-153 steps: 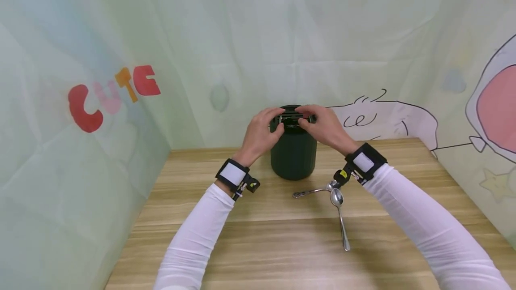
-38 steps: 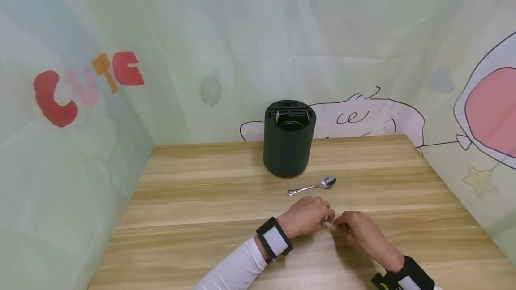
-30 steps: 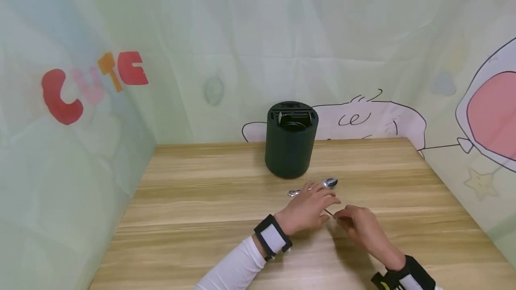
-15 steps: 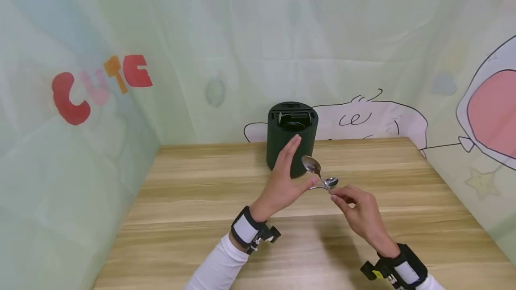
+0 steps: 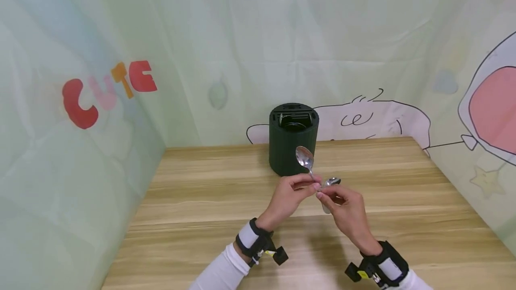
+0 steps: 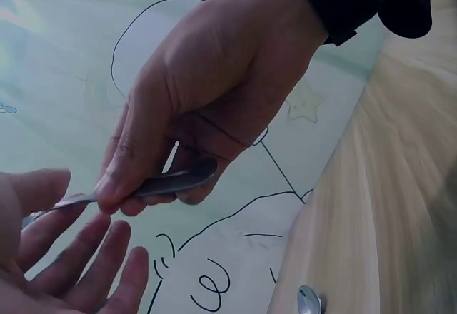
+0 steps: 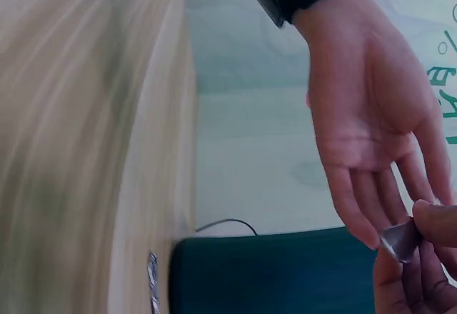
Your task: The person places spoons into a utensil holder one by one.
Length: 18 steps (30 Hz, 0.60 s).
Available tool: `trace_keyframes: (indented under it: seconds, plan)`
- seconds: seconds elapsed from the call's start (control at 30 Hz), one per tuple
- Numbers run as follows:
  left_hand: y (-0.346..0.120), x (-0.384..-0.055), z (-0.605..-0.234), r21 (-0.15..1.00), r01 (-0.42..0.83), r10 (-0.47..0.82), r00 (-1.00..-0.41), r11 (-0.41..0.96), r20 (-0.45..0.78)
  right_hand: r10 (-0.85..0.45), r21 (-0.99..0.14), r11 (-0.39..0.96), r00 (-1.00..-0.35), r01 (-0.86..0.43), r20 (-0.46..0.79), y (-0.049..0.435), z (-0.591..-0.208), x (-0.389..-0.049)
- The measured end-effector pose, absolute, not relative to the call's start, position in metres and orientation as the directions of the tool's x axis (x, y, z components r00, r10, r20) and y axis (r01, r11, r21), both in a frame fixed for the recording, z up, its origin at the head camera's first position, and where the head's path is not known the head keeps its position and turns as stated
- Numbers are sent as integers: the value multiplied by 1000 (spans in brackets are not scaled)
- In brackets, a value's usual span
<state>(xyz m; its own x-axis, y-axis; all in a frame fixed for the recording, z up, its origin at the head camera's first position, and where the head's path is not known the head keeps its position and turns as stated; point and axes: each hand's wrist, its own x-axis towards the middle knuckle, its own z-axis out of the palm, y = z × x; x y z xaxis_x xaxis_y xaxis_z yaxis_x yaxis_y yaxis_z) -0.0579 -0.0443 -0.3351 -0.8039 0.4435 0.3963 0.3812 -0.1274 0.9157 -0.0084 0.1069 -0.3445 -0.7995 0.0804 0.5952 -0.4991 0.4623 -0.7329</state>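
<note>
In the head view a metal spoon (image 5: 304, 156) is held up in front of a dark green cylinder (image 5: 288, 153), bowl tilted up and to the left. My right hand (image 5: 350, 214) pinches its handle, whose flat end shows below the fingers. Thumb and fingertips of my left hand (image 5: 284, 198) meet round the spoon higher up, towards the bowl. From the left wrist the broad handle end (image 6: 178, 178) sticks out past the right thumb. A second spoon (image 5: 332, 181) lies on the table behind the hands, its handle mostly hidden by them.
The cylinder stands upright at the back of the wooden table (image 5: 193, 187), with slots and a square opening in its top; a thin shiny edge shows inside. A pale printed cloth (image 5: 258, 35) hangs close behind the table and along both sides.
Both hands have left the cylinder's top. One spoon has been lifted from the table by the right hand and raised before the cylinder; the left hand, lately spread, has closed in on it.
</note>
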Motion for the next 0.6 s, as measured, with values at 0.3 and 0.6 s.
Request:
trace_keyframes:
  seconds: [0.3,0.6]
  plan:
    - [-44,-60,-334,873,477,414,-777,-105,475,56,-697,506,-787,-508,614,102,-347,-11]
    - [-45,-63,-327,893,442,435,-791,-81,431,13,-633,522,-737,-571,676,107,-331,-15]
